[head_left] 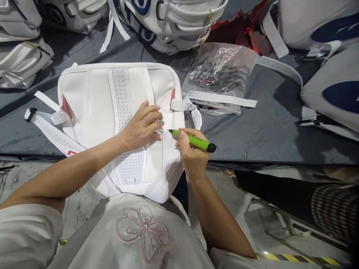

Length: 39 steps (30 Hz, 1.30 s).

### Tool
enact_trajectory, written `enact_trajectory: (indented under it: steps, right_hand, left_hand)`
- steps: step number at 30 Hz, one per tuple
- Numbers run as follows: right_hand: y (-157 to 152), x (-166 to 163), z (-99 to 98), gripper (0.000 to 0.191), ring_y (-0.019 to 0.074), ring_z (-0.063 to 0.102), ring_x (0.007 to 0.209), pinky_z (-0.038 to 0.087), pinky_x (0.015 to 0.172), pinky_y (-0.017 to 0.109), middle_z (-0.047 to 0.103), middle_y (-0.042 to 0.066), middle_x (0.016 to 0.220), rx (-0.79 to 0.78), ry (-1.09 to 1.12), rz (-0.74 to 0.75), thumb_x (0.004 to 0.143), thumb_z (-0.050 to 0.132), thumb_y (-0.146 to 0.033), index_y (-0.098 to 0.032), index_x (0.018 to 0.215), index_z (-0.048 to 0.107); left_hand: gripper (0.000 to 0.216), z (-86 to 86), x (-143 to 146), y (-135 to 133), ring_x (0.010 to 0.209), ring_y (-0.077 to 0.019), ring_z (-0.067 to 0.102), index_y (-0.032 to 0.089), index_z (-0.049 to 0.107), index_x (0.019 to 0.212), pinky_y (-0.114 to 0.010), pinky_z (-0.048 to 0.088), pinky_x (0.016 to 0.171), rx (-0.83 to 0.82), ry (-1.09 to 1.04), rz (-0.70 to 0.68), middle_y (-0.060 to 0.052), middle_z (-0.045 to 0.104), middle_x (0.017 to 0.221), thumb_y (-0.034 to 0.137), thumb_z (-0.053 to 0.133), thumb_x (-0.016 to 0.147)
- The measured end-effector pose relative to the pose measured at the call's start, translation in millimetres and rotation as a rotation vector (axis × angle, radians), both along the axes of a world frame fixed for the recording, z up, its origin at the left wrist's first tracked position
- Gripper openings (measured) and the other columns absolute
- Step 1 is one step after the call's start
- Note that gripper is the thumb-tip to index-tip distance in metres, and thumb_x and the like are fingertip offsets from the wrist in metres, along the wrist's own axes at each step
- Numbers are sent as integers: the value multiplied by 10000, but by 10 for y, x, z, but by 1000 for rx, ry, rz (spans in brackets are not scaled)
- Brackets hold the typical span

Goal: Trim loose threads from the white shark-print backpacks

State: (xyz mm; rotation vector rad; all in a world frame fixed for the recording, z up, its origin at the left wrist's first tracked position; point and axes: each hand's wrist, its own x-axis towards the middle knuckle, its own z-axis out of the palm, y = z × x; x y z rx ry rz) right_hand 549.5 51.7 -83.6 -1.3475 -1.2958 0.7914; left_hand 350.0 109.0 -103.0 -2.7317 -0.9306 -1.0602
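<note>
Nearest the camera is the person's pale garment with a stitched pink flower (143, 231), and the lower edge of a white backpack (98, 97) rests against it. The backpack lies back-panel up, its near end hanging off the desk (266, 127) edge over the tiled floor (17, 179) and its far end lying on the desk's grey cover.

The right hand (190, 153) comes in from the lower right. Its fingers are closed around a green marker (195, 141), held low and nearly level, black cap end pointing right. The marker's tip touches the backpack's right side, near the edge.

The left hand (143, 127) lies palm down on the middle of the backpack, beside the perforated centre strip. Its fingers are loosely bent and press on the fabric just left of the marker tip, gripping nothing that can be seen.

At the lower right, another person's striped sleeve (333, 209) shows beside a metal frame.

A perforated shoulder strap (53, 130) trails off the backpack's left side. To the right, just beyond the marker, a white webbing strap (221, 99) lies across a crumpled clear plastic bag (221, 74).

Farther back, 2 white bags with navy patches (333, 93) sit at the right edge, red foil (244, 28) lies behind the plastic bag, and more white bags (174, 22) are piled along the far edge
</note>
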Motion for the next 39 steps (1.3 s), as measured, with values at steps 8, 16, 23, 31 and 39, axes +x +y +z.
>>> enact_trajectory:
  steps: [8,16,23,31,39]
  right_hand:
    - [21,-39,73,193,105,552,523,442,517,247,657,-11,653,-55,-51,75,864,642,-356,-179,806,694]
    - [-18,60,54,205,117,560,498,457,494,258,643,-10,619,-64,-71,58,872,640,-363,-189,776,689]
    - [-169,151,-11,301,196,711,783,588,702,332,762,64,936,-32,3,119,853,695,-431,-208,1054,719]
    - [136,100,29,329,152,681,625,528,554,251,712,9,716,-126,94,186,815,710,-492,-187,938,730]
    - [294,186,156,285,145,666,599,512,514,236,707,8,686,-217,3,302,779,743,-432,-176,904,743]
  left_hand:
    - [438,2,4,6,1261,-231,531,225,589,990,-564,366,1199,97,87,54,-50,639,1095,602,366,998]
    - [348,265,-17,107,1176,-253,544,225,618,973,-541,399,1137,-8,211,9,-60,656,1070,558,522,958]
    - [360,869,-20,433,985,-287,601,215,641,864,-554,459,999,-118,665,-41,-54,688,905,557,724,789]
    - [386,315,-119,-26,1488,-332,328,208,588,1114,-616,273,1211,-108,225,140,-129,486,1504,511,659,887]
    - [442,188,-131,84,1472,-306,372,253,596,1104,-621,237,1228,-133,104,60,-90,561,1423,644,538,907]
